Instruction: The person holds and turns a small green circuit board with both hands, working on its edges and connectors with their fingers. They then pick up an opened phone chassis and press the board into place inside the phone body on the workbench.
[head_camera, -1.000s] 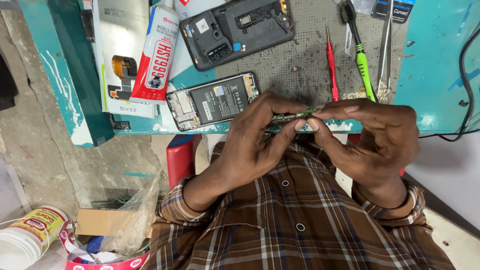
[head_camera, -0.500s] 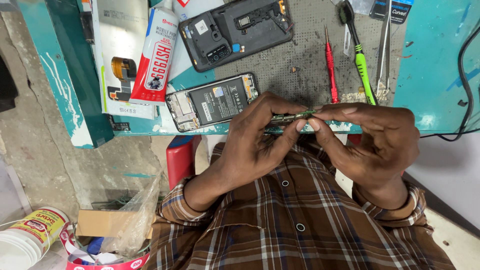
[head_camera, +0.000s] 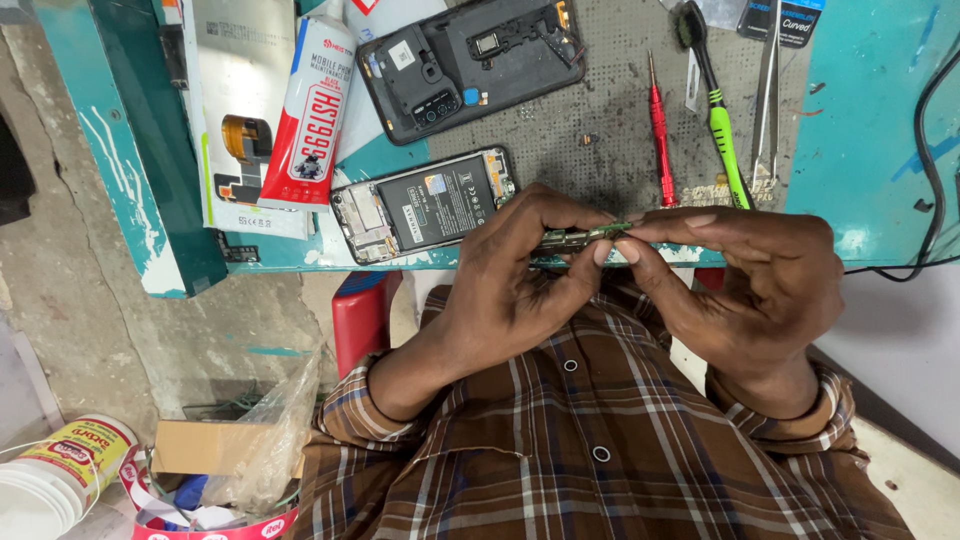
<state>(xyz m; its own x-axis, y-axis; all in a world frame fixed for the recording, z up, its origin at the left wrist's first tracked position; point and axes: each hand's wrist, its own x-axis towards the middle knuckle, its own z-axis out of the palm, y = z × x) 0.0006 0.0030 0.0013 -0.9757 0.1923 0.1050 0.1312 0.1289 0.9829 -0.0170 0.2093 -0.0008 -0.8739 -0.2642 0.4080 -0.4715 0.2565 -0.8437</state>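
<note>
Green narrow circuit board strip (head_camera: 585, 237) sits pinched between our left hand (head_camera: 510, 290) and right hand (head_camera: 760, 285), fingers curled, above the teal desk (head_camera: 860, 120) edge.

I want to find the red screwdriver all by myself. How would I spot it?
Look at the teal workbench and find the grey mat on it. To the right of the opened phone back lies the red screwdriver, pointing away from the person. It is plain red and thin, unlike the green-handled brush and metal tweezers beside it.

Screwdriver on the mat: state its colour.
Red, the screwdriver lying beside the green-handled brush; head view.
</note>
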